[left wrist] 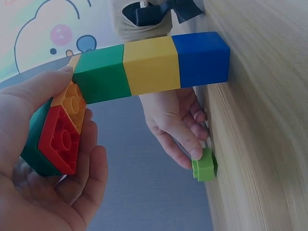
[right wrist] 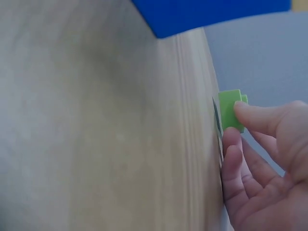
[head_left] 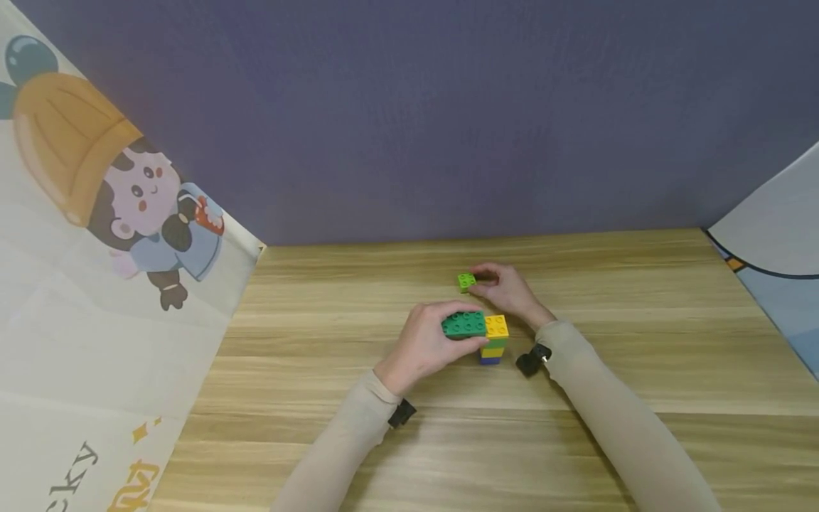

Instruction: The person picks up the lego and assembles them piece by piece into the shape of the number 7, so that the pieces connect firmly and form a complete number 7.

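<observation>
A tower of toy building bricks (left wrist: 151,65) stands on the table, with blue at its foot, then yellow and green, and a yellow brick (head_left: 495,326) on top. My left hand (head_left: 425,345) grips a dark green brick (head_left: 464,325) at the tower's upper left side. In the left wrist view, a red brick (left wrist: 61,139) and an orange brick (left wrist: 72,103) adjoin it, studs showing, between thumb and fingers. Farther back, my right hand (head_left: 508,290) pinches a small light green brick (head_left: 466,282) at the table surface. The right wrist view shows thumb and fingers on that brick.
The wood-grained table (head_left: 307,398) reaches back to a dark blue-grey wall (head_left: 409,121). A pale printed sheet (head_left: 64,299) hangs on the left, another (head_left: 780,220) on the right. Both wrists carry small black cameras (head_left: 532,360).
</observation>
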The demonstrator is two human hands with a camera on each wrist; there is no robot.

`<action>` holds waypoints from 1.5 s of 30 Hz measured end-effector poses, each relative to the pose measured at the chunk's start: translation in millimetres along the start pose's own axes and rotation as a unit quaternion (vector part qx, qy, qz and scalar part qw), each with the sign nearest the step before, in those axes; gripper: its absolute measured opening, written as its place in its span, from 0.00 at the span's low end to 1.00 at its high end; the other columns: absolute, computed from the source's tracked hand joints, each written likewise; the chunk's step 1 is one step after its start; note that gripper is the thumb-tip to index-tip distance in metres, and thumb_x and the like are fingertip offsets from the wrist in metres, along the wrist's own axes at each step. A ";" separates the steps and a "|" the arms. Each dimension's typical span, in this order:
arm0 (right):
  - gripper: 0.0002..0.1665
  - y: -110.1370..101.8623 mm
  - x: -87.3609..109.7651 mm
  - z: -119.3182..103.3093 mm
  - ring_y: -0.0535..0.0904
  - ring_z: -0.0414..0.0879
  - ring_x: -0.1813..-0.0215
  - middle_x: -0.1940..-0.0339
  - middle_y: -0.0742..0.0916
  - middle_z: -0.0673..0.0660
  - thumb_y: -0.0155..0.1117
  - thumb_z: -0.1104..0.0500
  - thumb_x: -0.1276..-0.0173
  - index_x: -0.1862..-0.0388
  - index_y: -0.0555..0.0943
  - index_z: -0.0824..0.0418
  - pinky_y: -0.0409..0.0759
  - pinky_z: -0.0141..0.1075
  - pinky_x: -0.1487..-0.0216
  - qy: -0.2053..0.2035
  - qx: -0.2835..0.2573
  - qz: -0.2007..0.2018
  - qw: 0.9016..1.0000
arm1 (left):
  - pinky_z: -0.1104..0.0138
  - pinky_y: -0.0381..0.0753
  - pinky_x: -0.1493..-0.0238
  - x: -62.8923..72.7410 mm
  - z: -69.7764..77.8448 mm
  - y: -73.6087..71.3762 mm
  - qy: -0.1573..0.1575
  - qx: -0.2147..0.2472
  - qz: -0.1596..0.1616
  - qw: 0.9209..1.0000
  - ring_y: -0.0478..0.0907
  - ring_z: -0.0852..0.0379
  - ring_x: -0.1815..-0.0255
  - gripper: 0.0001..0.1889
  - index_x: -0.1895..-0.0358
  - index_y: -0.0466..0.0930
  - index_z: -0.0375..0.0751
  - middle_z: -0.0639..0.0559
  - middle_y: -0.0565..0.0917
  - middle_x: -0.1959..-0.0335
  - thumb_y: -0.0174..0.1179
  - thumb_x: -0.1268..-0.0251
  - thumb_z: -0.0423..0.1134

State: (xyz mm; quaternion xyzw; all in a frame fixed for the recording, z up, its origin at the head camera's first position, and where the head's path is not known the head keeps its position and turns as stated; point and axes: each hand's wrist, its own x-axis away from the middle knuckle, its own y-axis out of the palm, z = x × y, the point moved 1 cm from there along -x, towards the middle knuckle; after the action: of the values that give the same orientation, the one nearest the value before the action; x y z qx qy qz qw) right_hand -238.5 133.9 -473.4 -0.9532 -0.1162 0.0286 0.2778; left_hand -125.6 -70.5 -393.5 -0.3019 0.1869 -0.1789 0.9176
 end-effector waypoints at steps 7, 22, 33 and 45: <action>0.26 -0.6 2.1 -1.1 0.90 0.61 0.45 0.33 0.86 0.66 0.73 0.57 0.26 0.32 0.83 0.62 0.88 0.53 0.44 -0.007 0.004 -0.002 1.000 | 0.69 0.86 0.52 0.3 0.4 -0.1 -0.002 0.005 -0.005 1.000 0.89 0.57 0.54 0.21 0.43 0.90 0.45 0.49 0.93 0.47 0.80 0.39 0.44; 0.27 -5.3 7.0 -2.1 0.88 0.56 0.48 0.33 0.87 0.62 0.73 0.53 0.26 0.31 0.83 0.59 0.86 0.40 0.51 -0.008 0.014 -0.003 1.000 | 0.69 0.85 0.54 0.3 0.0 -0.6 -0.007 0.000 -0.009 1.000 0.88 0.58 0.55 0.22 0.42 0.90 0.45 0.48 0.93 0.46 0.79 0.38 0.45; 0.27 -13.5 17.1 -8.8 0.89 0.57 0.49 0.34 0.88 0.62 0.73 0.55 0.25 0.31 0.83 0.59 0.89 0.47 0.49 -0.006 -0.012 -0.002 1.000 | 0.70 0.85 0.56 0.1 1.1 -0.9 -0.009 0.000 -0.009 1.000 0.88 0.59 0.57 0.22 0.42 0.89 0.47 0.49 0.93 0.48 0.79 0.38 0.45; 0.26 -20.0 27.5 -21.9 0.89 0.57 0.50 0.35 0.87 0.63 0.71 0.54 0.23 0.30 0.82 0.58 0.89 0.44 0.55 -0.007 -0.035 -0.012 0.999 | 0.70 0.85 0.55 1.9 0.4 -1.2 -0.010 0.001 -0.007 1.000 0.88 0.59 0.56 0.22 0.41 0.89 0.47 0.49 0.93 0.47 0.79 0.38 0.45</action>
State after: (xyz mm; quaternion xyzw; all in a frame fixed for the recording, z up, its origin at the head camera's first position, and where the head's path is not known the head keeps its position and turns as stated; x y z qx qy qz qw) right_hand -213.2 145.4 -444.0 -0.9606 -0.1306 0.0276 0.2440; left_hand -124.0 -72.1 -392.8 -0.3040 0.1755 -0.1826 0.9184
